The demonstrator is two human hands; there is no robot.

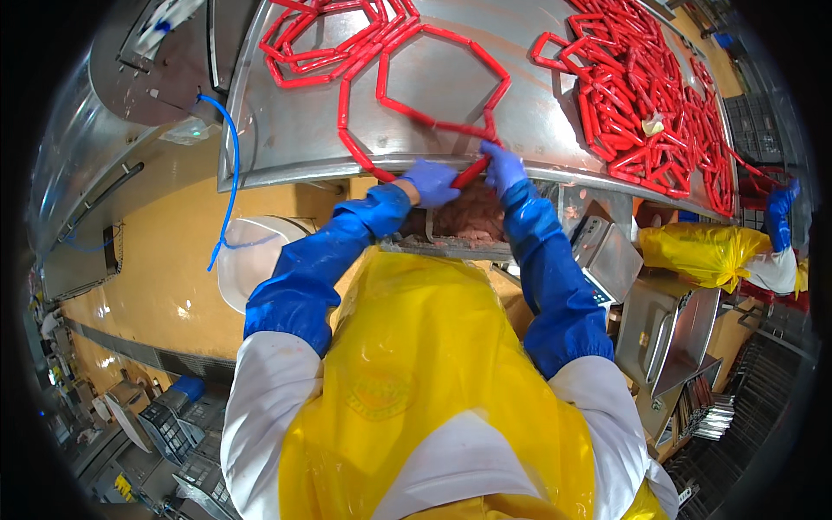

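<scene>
- Red sausage links (442,82), joined end to end in a chain, lie in loops on the steel table (286,143); one link (471,172) of the chain hangs over the near rim, between the two hands.
- Left hand (431,181), in a blue glove, is closed at the table's near edge, gripping the lower end of that link.
- Right hand (503,168), also gloved in blue, pinches the same link at its upper end, fingers curled on it just where the chain crosses the rim.
- Both forearms wear blue sleeve covers (555,286) over white sleeves, above a yellow apron (425,364).
- A tray of pale pink minced meat (472,221) sits just below the hands, under the table's edge.
- A dense heap of more red links (646,95) covers the table's right part, well apart from the hands.
- A blue hose (232,156) hangs down off the table's left end, above a white bucket (247,260).
- At the right, another person's blue-gloved hand (780,212) reaches up to the table, beside a yellow apron (702,251).
</scene>
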